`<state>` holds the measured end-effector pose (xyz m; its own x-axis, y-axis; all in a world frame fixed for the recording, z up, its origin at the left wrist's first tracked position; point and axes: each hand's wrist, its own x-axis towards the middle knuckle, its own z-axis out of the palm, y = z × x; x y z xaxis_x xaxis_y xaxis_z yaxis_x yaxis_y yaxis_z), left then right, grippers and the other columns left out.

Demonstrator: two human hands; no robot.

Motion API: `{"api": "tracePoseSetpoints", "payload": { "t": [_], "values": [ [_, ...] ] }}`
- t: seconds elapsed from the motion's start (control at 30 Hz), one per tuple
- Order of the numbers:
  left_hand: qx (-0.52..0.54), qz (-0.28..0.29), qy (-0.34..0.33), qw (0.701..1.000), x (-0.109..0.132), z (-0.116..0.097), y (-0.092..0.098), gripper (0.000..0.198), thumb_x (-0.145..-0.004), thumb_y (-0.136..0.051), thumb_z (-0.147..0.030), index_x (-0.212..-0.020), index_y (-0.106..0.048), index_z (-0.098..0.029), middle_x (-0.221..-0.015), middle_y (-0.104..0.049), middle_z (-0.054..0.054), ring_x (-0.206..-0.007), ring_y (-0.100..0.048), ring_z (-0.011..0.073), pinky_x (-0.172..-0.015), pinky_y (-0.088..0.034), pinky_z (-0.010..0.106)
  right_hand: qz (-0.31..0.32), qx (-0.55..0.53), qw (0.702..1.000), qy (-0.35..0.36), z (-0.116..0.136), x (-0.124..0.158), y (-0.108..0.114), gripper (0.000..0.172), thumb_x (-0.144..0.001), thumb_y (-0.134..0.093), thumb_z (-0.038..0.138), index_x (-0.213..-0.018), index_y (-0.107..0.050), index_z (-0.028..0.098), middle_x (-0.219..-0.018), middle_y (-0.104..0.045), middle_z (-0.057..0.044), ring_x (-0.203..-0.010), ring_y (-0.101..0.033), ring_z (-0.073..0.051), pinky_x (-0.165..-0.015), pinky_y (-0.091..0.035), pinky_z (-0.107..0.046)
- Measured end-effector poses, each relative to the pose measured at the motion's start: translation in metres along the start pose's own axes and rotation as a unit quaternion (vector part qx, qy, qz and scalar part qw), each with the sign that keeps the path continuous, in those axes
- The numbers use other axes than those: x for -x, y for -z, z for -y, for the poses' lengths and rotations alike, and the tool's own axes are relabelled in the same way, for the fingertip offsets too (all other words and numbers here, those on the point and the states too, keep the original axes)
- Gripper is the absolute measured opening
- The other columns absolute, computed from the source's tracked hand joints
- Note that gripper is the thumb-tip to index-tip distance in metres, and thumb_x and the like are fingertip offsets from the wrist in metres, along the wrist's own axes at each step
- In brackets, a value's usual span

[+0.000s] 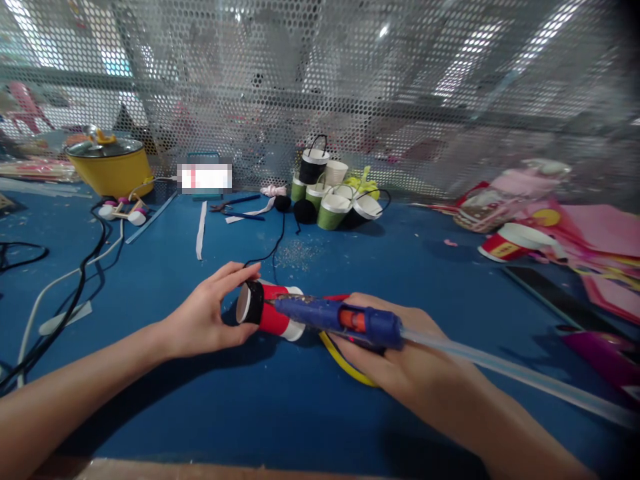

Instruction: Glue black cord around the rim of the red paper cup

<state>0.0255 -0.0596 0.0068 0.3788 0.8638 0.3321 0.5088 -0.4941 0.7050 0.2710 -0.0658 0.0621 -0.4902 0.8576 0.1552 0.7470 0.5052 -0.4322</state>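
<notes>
Left hand (207, 310): thumb and fingers gripping the cup (273, 321) at its black end
Right hand (413, 357): wrapped round the glue gun (317, 313), tip at the cup's red band, contact unclear
Cup: on its side, toward the tabletop's (200, 413) front edge
Small buckets (331, 215): near the tabletop's back edge

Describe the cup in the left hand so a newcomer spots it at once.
On the blue table, left of centre near the front, find the left hand. It holds a red cup sideways, by the glue gun. A black band at one end sets it apart from the yellow-patched cup far right.
</notes>
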Motion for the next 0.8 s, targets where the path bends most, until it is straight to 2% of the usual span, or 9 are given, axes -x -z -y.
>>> {"api": "tracePoseSetpoints", "payload": {
  "t": [0.2,0.37,0.67,0.8],
  "values": [
    [-0.018,0.007,-0.003,1.0,0.005,0.004,-0.002,0.074,-0.07,-0.066,-0.021,-0.137,-0.034,-0.023,-0.13,-0.045,0.011,-0.117,-0.05,0.0266,-0.103,-0.04,0.042,-0.012,-0.01,1.0,-0.003,-0.003,-0.004,0.0,0.017,-0.079,-0.051,0.026,-0.064,-0.045,0.023,-0.057,-0.053,0.003,-0.047,-0.045,-0.012,-0.045,-0.036,-0.025],
    [-0.025,0.005,-0.032,0.999,0.008,0.005,-0.003,0.074,-0.072,-0.064,-0.022,-0.138,-0.032,-0.021,-0.132,-0.044,0.013,-0.119,-0.049,0.0256,-0.103,-0.04,0.039,-0.014,0.011,1.0,-0.001,-0.003,-0.01,0.0,0.013,-0.077,-0.051,0.023,-0.064,-0.047,0.023,-0.06,-0.056,0.001,-0.051,-0.048,-0.014,-0.05,-0.039,-0.028],
    [-0.044,-0.002,-0.055,0.997,0.007,0.009,-0.003,0.075,-0.072,-0.063,-0.021,-0.139,-0.031,-0.021,-0.132,-0.045,0.013,-0.122,-0.046,0.026,-0.104,-0.04,0.038,-0.014,0.001,1.0,0.013,-0.008,-0.001,0.001,0.012,-0.079,-0.051,0.027,-0.068,-0.05,0.023,-0.062,-0.058,0.001,-0.052,-0.052,-0.015,-0.046,-0.039,-0.027],
    [-0.047,-0.005,-0.07,0.996,0.009,0.01,-0.004,0.074,-0.073,-0.062,-0.02,-0.139,-0.031,-0.02,-0.132,-0.044,0.013,-0.12,-0.048,0.0246,-0.103,-0.041,0.036,-0.007,0.014,1.0,-0.003,-0.005,-0.007,0.002,0.009,-0.077,-0.051,0.022,-0.068,-0.052,0.024,-0.064,-0.061,-0.001,-0.052,-0.052,-0.016,-0.048,-0.04,-0.028]
  ]
}}
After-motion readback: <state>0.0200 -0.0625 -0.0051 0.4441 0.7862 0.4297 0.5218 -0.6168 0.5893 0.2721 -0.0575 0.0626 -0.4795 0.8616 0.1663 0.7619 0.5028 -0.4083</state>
